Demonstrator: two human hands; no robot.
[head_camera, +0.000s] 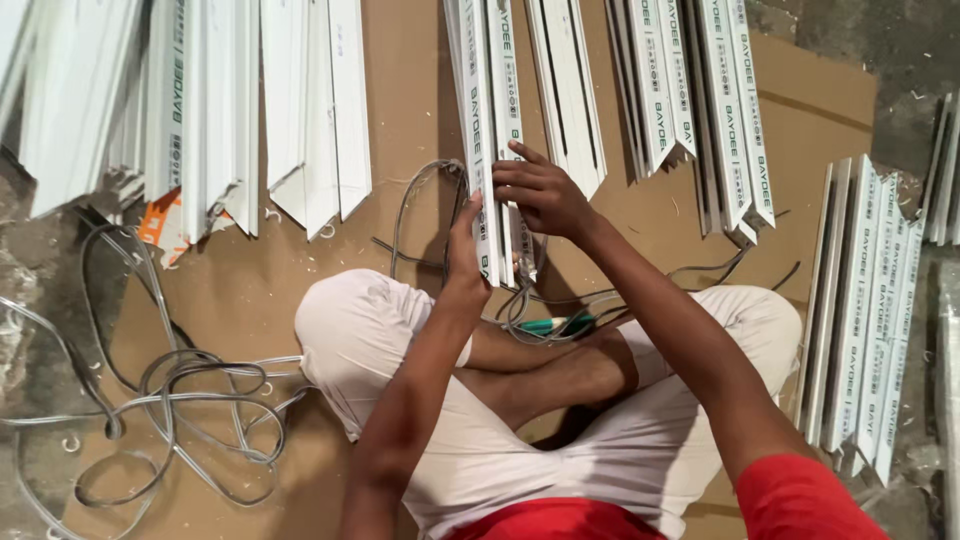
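A pair of long white plastic channel strips (497, 130) is held at its near end, lying lengthwise on the brown cardboard sheet (400, 120) that covers the floor in front of the crossed legs. The left hand (464, 250) is pressed flat against the left side of the strips, its fingers extended rather than curled, apparently so that the pair is kept squared up and steady. The right hand (538, 192) is laid over the top from the other side, its fingers (505, 182) bent and closed down on the strips, so that the two pieces are clamped together between both hands.

More white strips are sorted in separate batches: a fanned stack at the upper left (200, 110), another group at the upper right (700, 100), and a row along the right edge (865, 310), all within reach. Grey cable (180, 400) is left in loose coils on the floor to the left, and a further loop (425, 185) runs behind the held strips. A small green-handled tool (550, 324) is parked just beyond the shins.
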